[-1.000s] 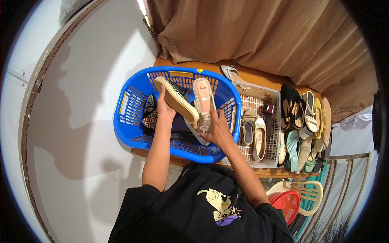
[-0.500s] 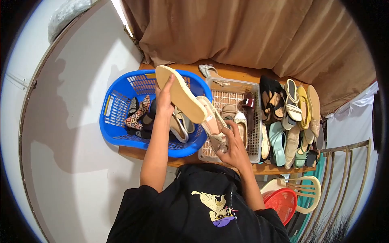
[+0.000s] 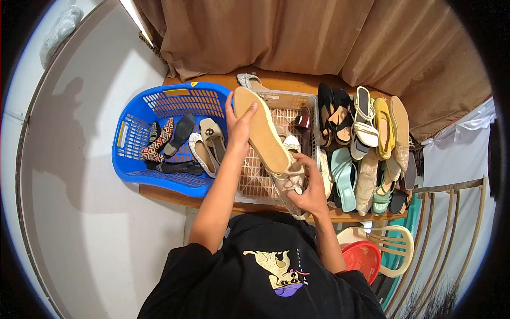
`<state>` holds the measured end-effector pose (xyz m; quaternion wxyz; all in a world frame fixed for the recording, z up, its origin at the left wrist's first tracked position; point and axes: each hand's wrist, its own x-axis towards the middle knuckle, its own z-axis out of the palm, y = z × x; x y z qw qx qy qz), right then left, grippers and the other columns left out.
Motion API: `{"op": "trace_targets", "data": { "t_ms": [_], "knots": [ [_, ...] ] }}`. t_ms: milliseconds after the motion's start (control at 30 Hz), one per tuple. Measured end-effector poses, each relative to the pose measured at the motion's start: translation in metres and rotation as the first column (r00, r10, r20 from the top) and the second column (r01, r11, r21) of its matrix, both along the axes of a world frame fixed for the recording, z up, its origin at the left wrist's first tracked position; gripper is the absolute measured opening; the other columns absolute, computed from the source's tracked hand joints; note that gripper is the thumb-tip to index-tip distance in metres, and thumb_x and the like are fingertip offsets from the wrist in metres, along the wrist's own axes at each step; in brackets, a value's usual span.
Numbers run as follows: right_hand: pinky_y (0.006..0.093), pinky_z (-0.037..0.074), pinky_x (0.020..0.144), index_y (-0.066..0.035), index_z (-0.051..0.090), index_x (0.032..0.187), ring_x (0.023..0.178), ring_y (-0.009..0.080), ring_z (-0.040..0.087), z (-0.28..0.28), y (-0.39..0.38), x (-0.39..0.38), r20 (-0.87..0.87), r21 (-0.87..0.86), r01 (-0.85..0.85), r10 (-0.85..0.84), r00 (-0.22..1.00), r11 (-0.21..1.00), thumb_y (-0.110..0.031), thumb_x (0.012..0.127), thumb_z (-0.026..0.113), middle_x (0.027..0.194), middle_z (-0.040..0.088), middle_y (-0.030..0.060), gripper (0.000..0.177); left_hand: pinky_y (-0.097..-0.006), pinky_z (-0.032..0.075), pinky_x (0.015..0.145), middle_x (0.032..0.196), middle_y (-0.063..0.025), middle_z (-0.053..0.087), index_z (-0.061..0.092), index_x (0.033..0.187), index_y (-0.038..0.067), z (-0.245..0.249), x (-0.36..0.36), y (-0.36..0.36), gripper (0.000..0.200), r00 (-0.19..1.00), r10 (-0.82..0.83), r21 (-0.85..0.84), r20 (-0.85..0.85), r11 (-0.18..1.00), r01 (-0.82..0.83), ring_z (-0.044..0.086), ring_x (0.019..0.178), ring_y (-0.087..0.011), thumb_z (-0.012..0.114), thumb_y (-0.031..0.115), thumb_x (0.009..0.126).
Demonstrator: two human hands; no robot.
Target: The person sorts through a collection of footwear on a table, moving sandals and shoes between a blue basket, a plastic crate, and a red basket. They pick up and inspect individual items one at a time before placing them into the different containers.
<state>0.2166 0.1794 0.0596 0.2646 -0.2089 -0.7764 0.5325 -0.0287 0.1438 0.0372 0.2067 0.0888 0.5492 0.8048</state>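
My left hand (image 3: 239, 129) is closed around a tan-soled shoe (image 3: 268, 139), its flat sole turned up toward me and its upper hidden beneath. In my right hand (image 3: 311, 192) is a beige sandal (image 3: 287, 187) with a pale, crinkled upper; the fingers grip its side. The toe end of the first shoe overlaps this sandal. Both are held above a white plastic crate (image 3: 252, 183), where a white-toed flat shoe (image 3: 291, 143) and a dark red shoe (image 3: 304, 118) lie.
A blue basket (image 3: 123, 167) with several shoes stands left of the crate on a wooden table (image 3: 175, 198). Several sandals, including a mint-green one (image 3: 344, 178) and a yellow one (image 3: 382, 130), crowd the right side. A red basket (image 3: 362, 260) sits on a cream chair (image 3: 402, 250) below.
Both hands have brought the two shoes closer together, and they now overlap. The view has shifted, so the baskets appear farther left, and more shoes in the blue basket show.
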Motion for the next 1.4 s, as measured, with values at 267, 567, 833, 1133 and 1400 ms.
{"op": "trace_targets", "data": {
  "t_ms": [267, 567, 833, 1133, 1400],
  "knots": [
    [0.0329, 0.046, 0.099, -0.004, 0.044, 0.126, 0.11, 0.0197, 0.055, -0.02, 0.016, -0.003, -0.005, -0.219, 0.002, -0.003, 1.0, 0.976, -0.002, 0.063, 0.064, 0.123, 0.054, 0.0121, 0.066, -0.0362, 0.046, 0.105, 0.145, -0.0125, 0.047, 0.033, 0.151, 0.008, -0.01, 0.008, 0.005, 0.075, 0.999, -0.039, 0.055, -0.029, 0.998, 0.04, 0.051, 0.129, -0.0239, 0.074, 0.009, 0.089],
    [0.0374, 0.046, 0.105, -0.007, 0.037, 0.145, 0.125, 0.0271, 0.054, -0.011, 0.003, 0.002, -0.138, -0.571, -0.039, -0.049, 0.989, 0.82, -0.005, 0.065, 0.07, 0.137, 0.051, 0.0182, 0.087, -0.0371, 0.052, 0.099, 0.142, -0.0138, 0.049, 0.035, 0.151, 0.01, -0.018, 0.019, -0.001, 0.075, 0.995, -0.039, 0.064, 0.089, 0.997, 0.034, 0.056, 0.123, -0.0259, 0.073, 0.006, 0.087],
    [0.0398, 0.037, 0.114, 0.0, 0.052, 0.133, 0.132, 0.0268, 0.052, -0.045, 0.0, 0.018, -0.194, -0.324, 0.105, -0.175, 0.965, 0.94, -0.004, 0.076, 0.078, 0.143, 0.052, 0.0201, 0.062, -0.0382, 0.05, 0.1, 0.136, -0.0104, 0.051, 0.037, 0.148, 0.014, -0.023, 0.007, 0.004, 0.069, 0.993, 0.112, 0.064, 0.021, 0.991, -0.113, 0.055, 0.122, -0.0249, 0.072, 0.009, 0.09],
    [0.0346, 0.048, 0.1, 0.003, 0.067, 0.103, 0.112, 0.022, 0.065, -0.046, 0.02, 0.022, -0.199, -0.533, 0.229, -0.384, 0.902, 0.814, -0.002, 0.084, 0.076, 0.125, 0.067, 0.0235, 0.022, -0.0378, 0.047, 0.102, 0.138, -0.0116, 0.048, 0.035, 0.147, 0.014, -0.025, 0.008, -0.002, 0.066, 0.994, 0.062, 0.091, -0.09, 0.994, -0.054, 0.051, 0.126, -0.0248, 0.07, 0.01, 0.091],
    [0.0342, 0.048, 0.099, 0.001, 0.067, 0.1, 0.109, 0.0205, 0.065, -0.049, 0.018, 0.016, -0.199, -0.532, 0.302, -0.463, 0.864, 0.791, -0.002, 0.085, 0.075, 0.124, 0.068, 0.0221, 0.017, -0.038, 0.035, 0.112, 0.145, -0.0125, 0.041, 0.03, 0.149, 0.011, -0.016, 0.013, 0.005, 0.069, 0.96, 0.124, 0.062, -0.25, 0.992, -0.112, 0.042, 0.134, -0.0246, 0.07, 0.01, 0.093]
  ]
}}
